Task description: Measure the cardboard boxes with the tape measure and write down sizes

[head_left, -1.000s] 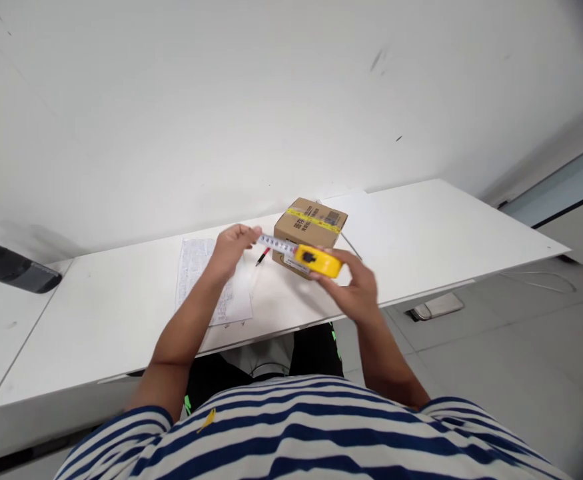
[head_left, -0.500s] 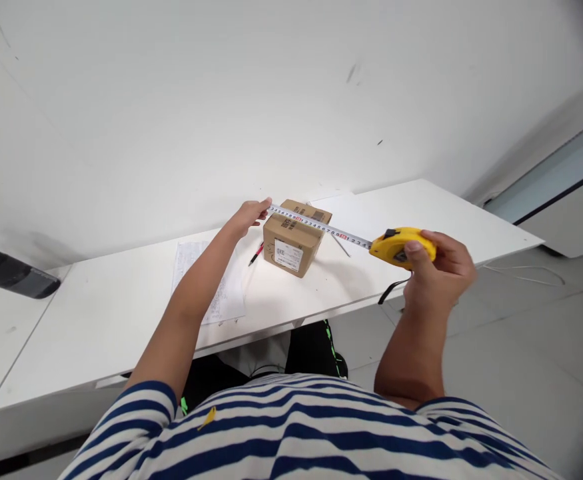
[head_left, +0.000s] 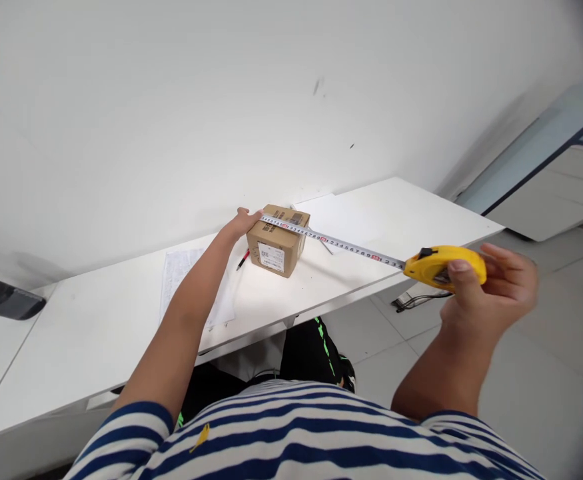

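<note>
A small brown cardboard box (head_left: 270,238) with a white label on its front stands on the white table. Across its top runs the blade of a tape measure, stretched to the right past the table's front edge. My right hand (head_left: 491,283) grips the yellow case of the tape measure (head_left: 438,265), thumb on the near side, out over the floor. At the box's upper left edge, my left hand (head_left: 244,222) is closed at the blade's end; its fingertips are partly hidden. Beside the box lies a red and black pen (head_left: 242,260).
Handwritten paper sheets (head_left: 176,270) lie under my left forearm. Behind the box rests a white sheet (head_left: 334,208). A dark bottle (head_left: 6,297) lies at the far left. On the floor is a dark cable (head_left: 416,301).
My right hand has moved right with the tape case, and more blade is pulled out. The blade now lies closer along the box top. The view has shifted somewhat right.
</note>
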